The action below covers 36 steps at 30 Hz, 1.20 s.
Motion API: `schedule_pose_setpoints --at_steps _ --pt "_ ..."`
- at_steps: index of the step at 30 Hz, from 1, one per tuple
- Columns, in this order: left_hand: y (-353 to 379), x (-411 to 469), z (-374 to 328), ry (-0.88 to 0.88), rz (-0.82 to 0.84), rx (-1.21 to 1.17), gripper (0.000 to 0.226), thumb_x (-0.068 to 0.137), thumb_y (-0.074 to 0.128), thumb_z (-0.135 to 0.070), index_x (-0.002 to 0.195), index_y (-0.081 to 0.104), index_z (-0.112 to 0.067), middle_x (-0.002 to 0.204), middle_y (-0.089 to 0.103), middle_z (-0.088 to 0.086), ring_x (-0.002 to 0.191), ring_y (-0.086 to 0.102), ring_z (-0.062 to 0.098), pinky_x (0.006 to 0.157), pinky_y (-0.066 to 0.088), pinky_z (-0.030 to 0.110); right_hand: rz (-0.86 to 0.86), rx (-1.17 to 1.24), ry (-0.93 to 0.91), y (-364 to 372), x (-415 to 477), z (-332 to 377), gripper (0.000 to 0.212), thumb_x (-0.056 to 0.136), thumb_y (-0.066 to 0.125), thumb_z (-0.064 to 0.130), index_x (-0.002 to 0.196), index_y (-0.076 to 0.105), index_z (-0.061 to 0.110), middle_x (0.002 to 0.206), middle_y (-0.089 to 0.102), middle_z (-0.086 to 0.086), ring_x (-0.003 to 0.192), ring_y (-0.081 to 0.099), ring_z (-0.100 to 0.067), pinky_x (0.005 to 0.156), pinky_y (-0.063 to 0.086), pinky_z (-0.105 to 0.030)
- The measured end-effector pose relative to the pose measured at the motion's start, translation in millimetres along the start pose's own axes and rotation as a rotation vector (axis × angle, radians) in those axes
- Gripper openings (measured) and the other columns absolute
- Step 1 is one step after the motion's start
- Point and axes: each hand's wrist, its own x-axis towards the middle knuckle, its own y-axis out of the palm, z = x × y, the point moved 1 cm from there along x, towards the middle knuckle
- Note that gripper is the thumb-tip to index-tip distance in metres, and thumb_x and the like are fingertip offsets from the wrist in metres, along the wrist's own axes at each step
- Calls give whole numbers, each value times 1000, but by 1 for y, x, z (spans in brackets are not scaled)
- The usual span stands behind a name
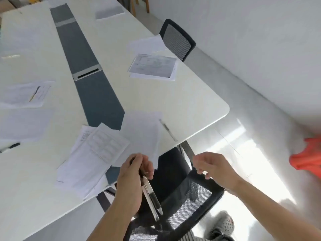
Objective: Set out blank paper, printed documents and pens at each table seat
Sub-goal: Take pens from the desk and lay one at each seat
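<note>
My left hand point(133, 178) grips a bundle of pens point(152, 195) that point down toward the chair. My right hand point(213, 166) hovers above the black mesh chair's back point(196, 192), fingers loosely curled and holding nothing. At the near seat lie a blank sheet point(142, 134), printed documents point(93, 157) and a pen point(167, 129) by the table edge. Further along the right side lie a printed document point(153, 66) and a blank sheet point(147, 43). On the left, a printed sheet with a pen point(26, 93), a blank sheet point(24, 124) and a black pen point(10, 147) are set out.
The long white table point(191, 94) has a grey centre strip point(90, 70) with a cable slot. A second black chair point(177, 39) stands at the right side. More paper point(110, 13) lies at the far end. An orange object point(307, 157) sits at the right edge.
</note>
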Motion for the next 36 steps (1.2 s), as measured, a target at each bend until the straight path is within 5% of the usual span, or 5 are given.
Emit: schedule_pose_setpoints --at_steps 7,10,17,27,36 --pt "171 -33 23 72 110 16 44 103 36 -24 66 58 -15 75 68 13 75 60 23 78 43 38 285 156 -26 -94 -81 -37 20 94 63 24 106 70 9 95 74 -14 77 68 -16 58 47 -24" --pt "247 -52 40 70 165 24 42 103 38 -26 67 58 -16 78 69 13 78 63 23 80 45 38 336 192 -58 -147 -99 -58 27 92 65 28 107 68 6 87 71 -16 77 66 -17 58 46 -24" --pt "364 -68 49 131 326 182 35 101 38 -29 98 61 -4 81 73 14 80 70 23 73 51 35 153 296 -63 -259 -114 -89 19 85 66 22 97 72 8 66 63 3 61 58 -14 51 42 -23" --pt "434 12 33 62 259 213 26 102 41 -22 93 61 -7 67 63 15 42 42 17 38 28 21 -226 292 -18 -393 -50 -103 22 101 45 5 102 66 6 59 38 6 52 37 -15 48 31 -25" --pt "518 138 -22 -11 247 203 18 98 49 -16 97 62 -3 62 59 12 41 36 16 40 19 17 -445 192 22 -509 64 -48 24 97 54 17 81 71 12 56 38 7 48 32 -10 48 30 -24"
